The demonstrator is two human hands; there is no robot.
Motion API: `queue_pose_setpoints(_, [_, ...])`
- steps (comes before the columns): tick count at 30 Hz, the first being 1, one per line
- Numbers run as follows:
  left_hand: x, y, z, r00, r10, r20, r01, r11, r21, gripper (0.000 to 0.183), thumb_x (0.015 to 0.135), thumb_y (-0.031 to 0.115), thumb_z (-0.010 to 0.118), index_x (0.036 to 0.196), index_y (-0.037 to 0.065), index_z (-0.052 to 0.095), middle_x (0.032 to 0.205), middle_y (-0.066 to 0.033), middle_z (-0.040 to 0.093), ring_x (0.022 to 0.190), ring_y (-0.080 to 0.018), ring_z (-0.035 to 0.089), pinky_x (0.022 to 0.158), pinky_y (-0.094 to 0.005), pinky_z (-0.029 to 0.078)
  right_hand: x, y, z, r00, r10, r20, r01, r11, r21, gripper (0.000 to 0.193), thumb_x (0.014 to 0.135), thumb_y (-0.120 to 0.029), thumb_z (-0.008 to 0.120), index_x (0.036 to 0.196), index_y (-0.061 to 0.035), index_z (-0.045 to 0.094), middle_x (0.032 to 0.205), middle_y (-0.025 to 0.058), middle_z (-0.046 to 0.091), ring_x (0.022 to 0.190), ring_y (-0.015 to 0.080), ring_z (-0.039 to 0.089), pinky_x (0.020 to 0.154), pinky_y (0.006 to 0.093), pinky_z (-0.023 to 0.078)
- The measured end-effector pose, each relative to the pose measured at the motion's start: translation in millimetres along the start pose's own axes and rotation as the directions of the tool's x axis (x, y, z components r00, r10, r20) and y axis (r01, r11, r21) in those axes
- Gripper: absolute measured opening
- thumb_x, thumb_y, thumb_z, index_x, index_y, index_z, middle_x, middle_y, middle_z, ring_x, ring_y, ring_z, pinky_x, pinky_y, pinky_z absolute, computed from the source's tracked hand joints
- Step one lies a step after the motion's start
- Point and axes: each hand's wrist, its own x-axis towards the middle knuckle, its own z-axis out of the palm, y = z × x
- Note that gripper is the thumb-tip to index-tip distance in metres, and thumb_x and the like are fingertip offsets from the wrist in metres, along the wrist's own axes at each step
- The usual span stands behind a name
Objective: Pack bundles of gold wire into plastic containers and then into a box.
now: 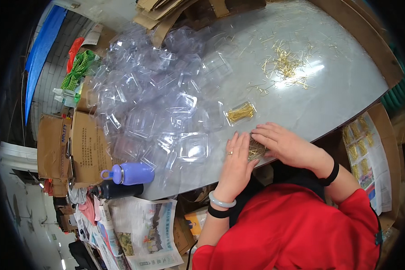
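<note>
At the near edge of the table, my left hand (239,159) and my right hand (285,145) close in from both sides on a small clear plastic box (256,151) with gold wire hooks in it. The fingers of both hands lie long and close together along its sides and far edge, hiding part of it. Just beyond my fingertips stands another clear box (241,112), filled with a neat bundle of gold hooks. Farther back lies a loose heap of gold wire hooks (285,63), with more strewn around it.
Empty clear plastic boxes (157,96) form a big pile on the table's left. A purple bottle (132,173) and a dark bottle (119,190) lie at the left edge. On my right, a cardboard carton (393,153) holds several filled packs (357,144). Newspaper (144,234) lies at lower left.
</note>
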Motion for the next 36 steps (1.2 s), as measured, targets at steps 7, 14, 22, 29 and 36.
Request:
queue_pose_setpoints(7, [11.8,6.6,13.8,0.997,0.007,-0.073,-0.009,1.000,-0.028,0.068,0.089,0.012,0.070,0.147,-0.003,0.037,0.146,-0.0238,0.044,0.140,-0.0442,0.036,0.116,-0.0506,0.031,6.5,2.5,-7.1,0.990,0.102,-0.099,-0.093,0.992,0.089,0.052,0.073,-0.013,0.079,0.120,-0.0026,0.059,0.108,0.0134,0.059,0.104,0.0336,0.056,0.093,0.0405,0.048])
queue_pose_setpoints(14, [17.5,13.2,24.5,0.993,-0.055,-0.102,0.052,0.998,-0.033,0.060,0.089,0.005,0.066,0.143,-0.005,0.041,0.144,-0.0247,0.042,0.137,-0.0457,0.039,0.113,-0.0497,0.035,-12.1,-7.0,-13.3,0.936,0.279,-0.215,-0.255,0.958,0.135,0.060,0.077,-0.017,0.078,0.128,0.0011,0.054,0.126,0.0197,0.053,0.115,0.0400,0.052,0.101,0.0460,0.044])
queue_pose_setpoints(22, [22.4,1.9,33.6,0.994,-0.001,-0.113,-0.015,0.990,-0.139,0.060,0.091,0.004,0.062,0.145,-0.005,0.038,0.147,-0.0266,0.038,0.138,-0.0445,0.037,0.114,-0.0487,0.035,0.0,-16.3,5.3,0.976,0.210,-0.064,-0.186,0.946,0.265,0.077,0.079,-0.020,0.077,0.141,0.0069,0.042,0.146,0.0263,0.044,0.136,0.0417,0.042,0.115,0.0474,0.036])
queue_pose_setpoints(29, [13.0,-3.3,16.1,0.975,-0.126,-0.185,0.053,0.932,-0.358,0.068,0.089,0.011,0.071,0.148,-0.002,0.039,0.147,-0.0221,0.043,0.137,-0.0385,0.042,0.114,-0.0440,0.035,4.5,0.0,-6.3,0.997,0.079,-0.021,-0.078,0.996,0.040,0.053,0.076,-0.015,0.078,0.123,-0.0041,0.058,0.122,0.0113,0.059,0.119,0.0327,0.053,0.102,0.0412,0.044])
queue_pose_setpoints(36, [-3.0,-3.6,-16.2,0.999,-0.013,-0.053,0.016,0.999,0.045,0.080,0.076,0.016,0.084,0.144,-0.001,0.046,0.143,-0.0204,0.049,0.124,-0.0394,0.050,0.103,-0.0441,0.042,-5.6,-1.8,-9.5,0.989,0.132,-0.065,-0.127,0.990,0.068,0.051,0.078,-0.019,0.077,0.123,-0.0039,0.058,0.125,0.0127,0.059,0.121,0.0336,0.053,0.103,0.0438,0.044])
